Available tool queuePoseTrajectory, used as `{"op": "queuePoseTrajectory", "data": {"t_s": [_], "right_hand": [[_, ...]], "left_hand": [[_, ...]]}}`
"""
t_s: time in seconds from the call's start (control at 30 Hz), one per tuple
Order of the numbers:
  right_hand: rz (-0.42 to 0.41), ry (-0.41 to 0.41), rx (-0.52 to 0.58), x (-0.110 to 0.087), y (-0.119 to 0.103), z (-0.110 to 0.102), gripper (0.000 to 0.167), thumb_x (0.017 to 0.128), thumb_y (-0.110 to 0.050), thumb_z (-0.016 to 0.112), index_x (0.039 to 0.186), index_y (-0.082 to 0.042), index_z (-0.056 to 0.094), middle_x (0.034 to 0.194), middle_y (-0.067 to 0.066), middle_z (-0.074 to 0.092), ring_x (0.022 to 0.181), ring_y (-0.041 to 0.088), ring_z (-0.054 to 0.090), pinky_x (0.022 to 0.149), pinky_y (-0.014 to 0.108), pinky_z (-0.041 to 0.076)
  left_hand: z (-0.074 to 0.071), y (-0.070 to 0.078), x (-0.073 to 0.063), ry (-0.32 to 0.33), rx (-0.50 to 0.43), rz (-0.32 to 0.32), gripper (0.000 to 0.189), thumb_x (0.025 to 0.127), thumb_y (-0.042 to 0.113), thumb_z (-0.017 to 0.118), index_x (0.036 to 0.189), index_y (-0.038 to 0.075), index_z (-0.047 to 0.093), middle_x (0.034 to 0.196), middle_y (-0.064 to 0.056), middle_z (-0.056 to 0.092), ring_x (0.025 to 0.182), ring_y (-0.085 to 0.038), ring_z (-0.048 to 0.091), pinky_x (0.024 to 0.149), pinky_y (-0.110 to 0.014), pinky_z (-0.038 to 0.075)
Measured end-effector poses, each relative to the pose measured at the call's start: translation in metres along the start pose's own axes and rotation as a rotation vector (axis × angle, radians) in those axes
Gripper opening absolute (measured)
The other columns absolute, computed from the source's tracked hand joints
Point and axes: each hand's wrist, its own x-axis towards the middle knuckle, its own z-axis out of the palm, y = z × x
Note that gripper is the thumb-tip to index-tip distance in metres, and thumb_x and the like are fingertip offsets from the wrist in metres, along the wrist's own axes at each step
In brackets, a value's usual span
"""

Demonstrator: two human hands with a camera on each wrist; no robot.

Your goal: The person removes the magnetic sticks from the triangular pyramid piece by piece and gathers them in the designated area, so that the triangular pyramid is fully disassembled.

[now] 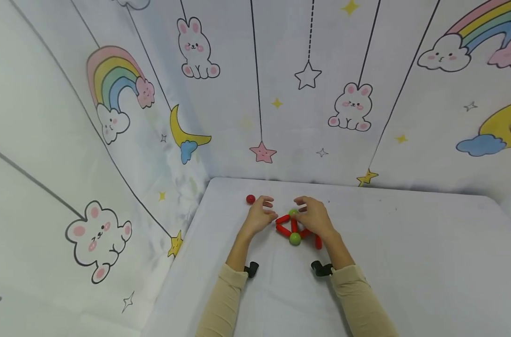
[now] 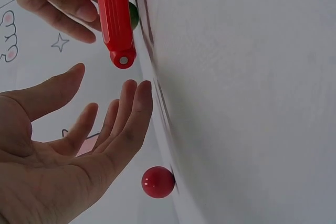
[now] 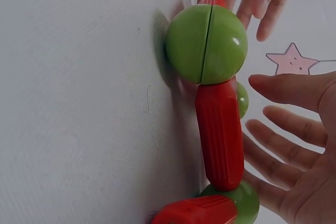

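Observation:
Several red building rods [image 1: 283, 230] and green balls are joined into a flat frame on the white table. One green ball [image 1: 295, 239] is at the near side, another [image 1: 293, 212] at the far side. My left hand [image 1: 259, 217] hovers left of the frame, thumb and fingers spread, nothing between them. A red rod [image 2: 114, 17] with a round silver spot at its tip points toward that hand in the left wrist view. My right hand [image 1: 316, 216] reaches over the frame's right part, thumb beside the far green ball, fingers loosely extended. In the right wrist view, rods partly hide its fingertips.
A loose red ball [image 1: 250, 199] lies beyond my left hand, toward the table's back left. The white tabletop [image 1: 407, 262] extends to the right. Behind it hangs a white curtain [image 1: 234, 117] printed with rabbits, stars and rainbows.

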Motion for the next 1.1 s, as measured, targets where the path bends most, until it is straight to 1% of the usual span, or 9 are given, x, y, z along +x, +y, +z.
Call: {"op": "queuePoseTrajectory", "data": {"t_s": [0.17, 0.3, 0.53, 0.7, 0.9, 1.1], "right_hand": [[0.01, -0.001, -0.01, -0.001, 0.001, 0.002, 0.048, 0.093, -0.018, 0.078, 0.137, -0.004, 0.064, 0.134, 0.014, 0.067, 0.114, 0.033, 0.069, 0.091, 0.051, 0.059], [0.005, -0.006, -0.018, -0.001, 0.001, 0.002, 0.049, 0.093, -0.018, 0.078, 0.138, -0.004, 0.064, 0.133, 0.015, 0.067, 0.113, 0.034, 0.07, 0.091, 0.051, 0.059], [-0.014, 0.005, -0.043, 0.0, 0.0, 0.004, 0.048, 0.093, -0.015, 0.078, 0.137, -0.002, 0.064, 0.132, 0.017, 0.068, 0.113, 0.035, 0.07, 0.092, 0.053, 0.058], [-0.019, -0.003, -0.055, 0.0, -0.001, 0.008, 0.048, 0.093, -0.013, 0.078, 0.138, -0.002, 0.063, 0.131, 0.018, 0.068, 0.113, 0.036, 0.07, 0.092, 0.053, 0.058], [-0.034, 0.01, -0.061, 0.001, 0.0, 0.01, 0.047, 0.094, -0.012, 0.077, 0.138, -0.002, 0.063, 0.13, 0.017, 0.068, 0.112, 0.036, 0.07, 0.091, 0.052, 0.059], [-0.032, 0.011, -0.062, 0.0, -0.001, 0.01, 0.045, 0.095, -0.011, 0.076, 0.137, -0.002, 0.063, 0.128, 0.018, 0.069, 0.109, 0.035, 0.071, 0.089, 0.051, 0.059]], "left_hand": [[0.006, 0.001, 0.0, -0.041, 0.031, 0.001, 0.055, 0.092, -0.001, 0.074, 0.143, 0.0, 0.052, 0.134, -0.025, 0.059, 0.109, -0.03, 0.069, 0.085, -0.037, 0.06], [0.008, 0.003, 0.0, -0.054, 0.071, 0.0, 0.054, 0.092, 0.001, 0.076, 0.141, 0.003, 0.054, 0.133, -0.023, 0.061, 0.108, -0.029, 0.069, 0.089, -0.039, 0.059], [0.009, 0.001, -0.001, -0.087, 0.097, -0.024, 0.056, 0.091, 0.002, 0.077, 0.142, 0.002, 0.053, 0.13, -0.022, 0.063, 0.104, -0.028, 0.068, 0.085, -0.038, 0.058], [0.009, -0.002, -0.001, -0.078, 0.082, -0.018, 0.057, 0.089, -0.001, 0.077, 0.141, 0.002, 0.054, 0.127, -0.023, 0.064, 0.107, -0.031, 0.069, 0.087, -0.039, 0.058], [0.011, -0.002, 0.0, -0.064, 0.073, -0.017, 0.056, 0.088, -0.004, 0.076, 0.14, 0.001, 0.055, 0.128, -0.025, 0.064, 0.111, -0.035, 0.069, 0.091, -0.043, 0.059], [0.012, -0.002, -0.001, -0.05, 0.089, -0.021, 0.053, 0.089, -0.002, 0.076, 0.138, 0.002, 0.057, 0.126, -0.022, 0.065, 0.107, -0.032, 0.07, 0.09, -0.042, 0.058]]}}
